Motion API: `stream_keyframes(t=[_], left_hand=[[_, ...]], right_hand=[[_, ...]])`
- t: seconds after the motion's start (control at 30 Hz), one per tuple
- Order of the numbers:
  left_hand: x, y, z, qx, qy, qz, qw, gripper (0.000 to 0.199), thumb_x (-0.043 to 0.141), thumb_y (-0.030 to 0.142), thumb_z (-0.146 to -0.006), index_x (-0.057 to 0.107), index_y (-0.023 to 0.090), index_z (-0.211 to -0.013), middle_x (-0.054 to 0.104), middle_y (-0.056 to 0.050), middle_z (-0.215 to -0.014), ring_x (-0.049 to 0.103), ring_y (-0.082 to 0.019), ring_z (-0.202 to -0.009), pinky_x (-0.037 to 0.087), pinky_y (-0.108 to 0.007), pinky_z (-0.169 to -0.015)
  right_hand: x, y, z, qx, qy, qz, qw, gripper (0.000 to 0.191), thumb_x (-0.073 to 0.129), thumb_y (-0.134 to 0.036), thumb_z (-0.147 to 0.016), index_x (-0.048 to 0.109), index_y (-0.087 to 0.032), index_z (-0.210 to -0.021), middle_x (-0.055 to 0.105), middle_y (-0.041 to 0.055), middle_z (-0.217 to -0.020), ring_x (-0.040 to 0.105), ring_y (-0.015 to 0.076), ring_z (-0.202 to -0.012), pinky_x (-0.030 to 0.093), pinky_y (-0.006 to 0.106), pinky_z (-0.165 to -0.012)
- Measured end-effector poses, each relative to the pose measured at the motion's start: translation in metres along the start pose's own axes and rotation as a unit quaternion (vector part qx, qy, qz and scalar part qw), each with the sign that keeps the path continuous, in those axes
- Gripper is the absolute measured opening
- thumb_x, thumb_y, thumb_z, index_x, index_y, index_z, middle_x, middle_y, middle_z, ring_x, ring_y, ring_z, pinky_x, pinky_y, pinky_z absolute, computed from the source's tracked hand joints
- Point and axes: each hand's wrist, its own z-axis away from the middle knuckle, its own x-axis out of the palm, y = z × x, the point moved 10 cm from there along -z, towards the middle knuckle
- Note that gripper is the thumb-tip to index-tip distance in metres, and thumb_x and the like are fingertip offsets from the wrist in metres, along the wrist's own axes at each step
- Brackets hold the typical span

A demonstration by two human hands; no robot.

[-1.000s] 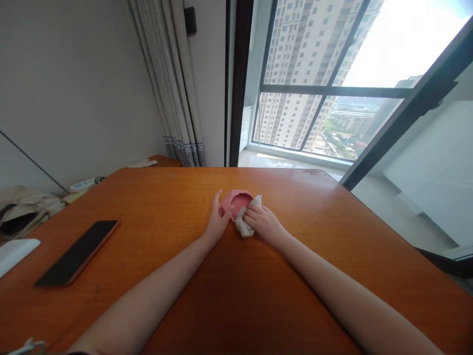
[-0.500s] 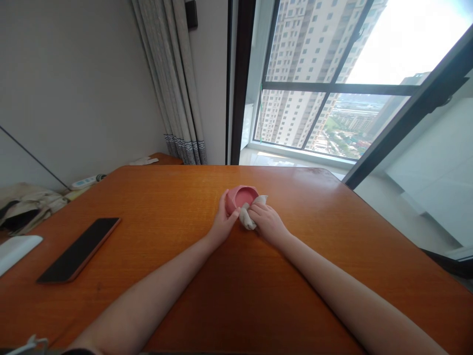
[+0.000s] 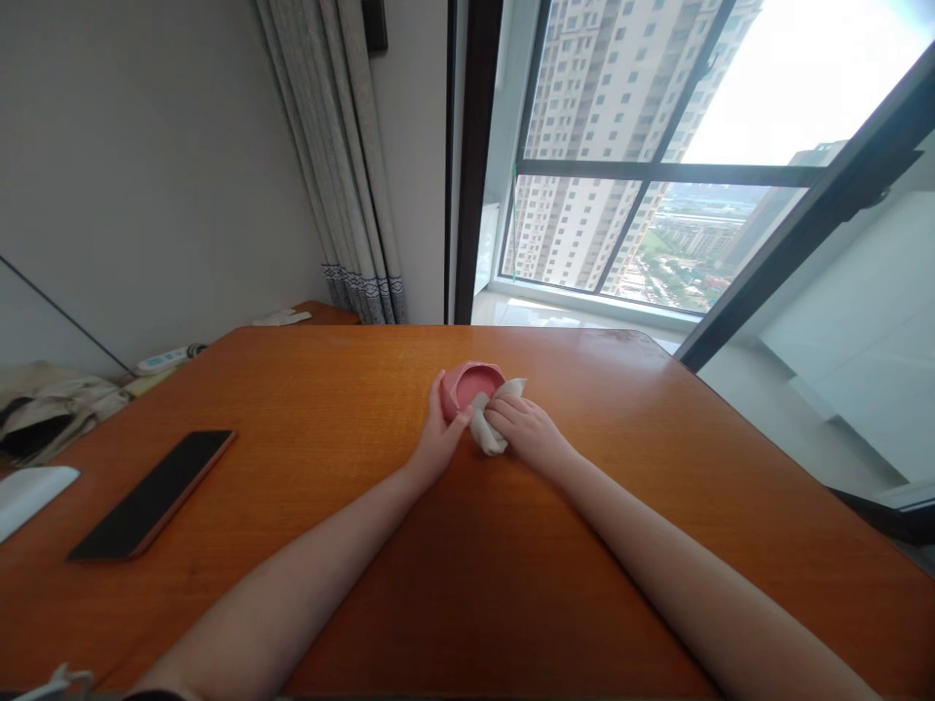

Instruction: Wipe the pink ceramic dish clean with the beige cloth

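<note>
A pink faceted bowl (image 3: 473, 382) is near the middle of the wooden table (image 3: 343, 389), its opening tilted toward the camera. My left hand (image 3: 441, 428) grips its left side, with the thumb at the near rim. My right hand (image 3: 527, 428) holds a crumpled white cloth (image 3: 488, 435) against the bowl's right near side. Part of the cloth sticks up beyond my fingers, and its lower end bunches between my two hands. The fingertips of my right hand are partly hidden in the cloth.
A black tablet-like slab (image 3: 157, 495) with a reddish edge lies at the left. A white object (image 3: 33, 495) sits at the far left edge, with a bundled beige cloth (image 3: 69, 404) and a power strip (image 3: 162, 360) behind. Beyond the table are a curtain and a window.
The bowl and my left hand have shifted slightly left. My right hand and the cloth have moved a little, still against the bowl.
</note>
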Motion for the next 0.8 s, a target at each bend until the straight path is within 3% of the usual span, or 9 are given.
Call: stream_keyframes(t=[0.17, 0.33, 0.47, 0.63, 0.8], left_hand=[[-0.001, -0.005, -0.003, -0.022, 0.007, 0.008, 1.000, 0.063, 0.051, 0.032, -0.084, 0.023, 0.025, -0.140, 0.022, -0.008, -0.151, 0.024, -0.021, -0.138, 0.019, -0.040, -0.114], [-0.005, 0.004, -0.001, 0.016, 0.016, -0.031, 0.999, 0.062, 0.051, 0.029, -0.083, 0.026, 0.021, -0.139, 0.028, -0.010, -0.148, 0.024, -0.021, -0.138, 0.015, -0.039, -0.115], [-0.011, 0.004, -0.002, 0.025, 0.026, -0.048, 0.998, 0.062, 0.052, 0.030, -0.083, 0.026, 0.020, -0.138, 0.027, -0.010, -0.148, 0.023, -0.020, -0.138, 0.015, -0.038, -0.115], [-0.017, -0.008, -0.004, -0.014, 0.047, -0.038, 0.998, 0.060, 0.052, 0.032, -0.084, 0.027, 0.022, -0.137, 0.029, -0.009, -0.147, 0.027, -0.021, -0.137, 0.018, -0.039, -0.114], [-0.018, -0.008, -0.005, 0.003, 0.053, -0.045, 0.998, 0.061, 0.053, 0.031, -0.082, 0.028, 0.021, -0.137, 0.028, -0.009, -0.148, 0.026, -0.021, -0.137, 0.021, -0.038, -0.114]], right_hand=[[-0.004, 0.004, -0.001, -0.015, -0.026, 0.008, 1.000, 0.020, 0.041, -0.023, -0.094, 0.060, -0.018, -0.100, 0.062, 0.0078, -0.102, 0.051, 0.0184, -0.095, 0.041, 0.030, -0.079], [-0.004, 0.000, -0.001, -0.026, -0.023, -0.003, 0.999, 0.022, 0.041, -0.022, -0.094, 0.061, -0.017, -0.102, 0.063, 0.0081, -0.103, 0.052, 0.0185, -0.099, 0.042, 0.031, -0.081], [-0.010, -0.005, 0.005, -0.036, 0.010, -0.019, 0.999, 0.028, 0.043, -0.021, -0.093, 0.058, -0.019, -0.116, 0.061, 0.0095, -0.117, 0.049, 0.0202, -0.111, 0.040, 0.035, -0.088], [-0.022, 0.004, 0.014, 0.017, 0.090, 0.004, 0.996, 0.032, 0.043, -0.018, -0.092, 0.057, -0.023, -0.120, 0.061, 0.0079, -0.121, 0.047, 0.0222, -0.116, 0.034, 0.040, -0.094], [0.002, 0.001, 0.006, -0.017, 0.000, -0.008, 1.000, 0.035, 0.041, -0.016, -0.092, 0.052, -0.018, -0.125, 0.058, 0.0093, -0.125, 0.045, 0.0209, -0.120, 0.038, 0.036, -0.089]])
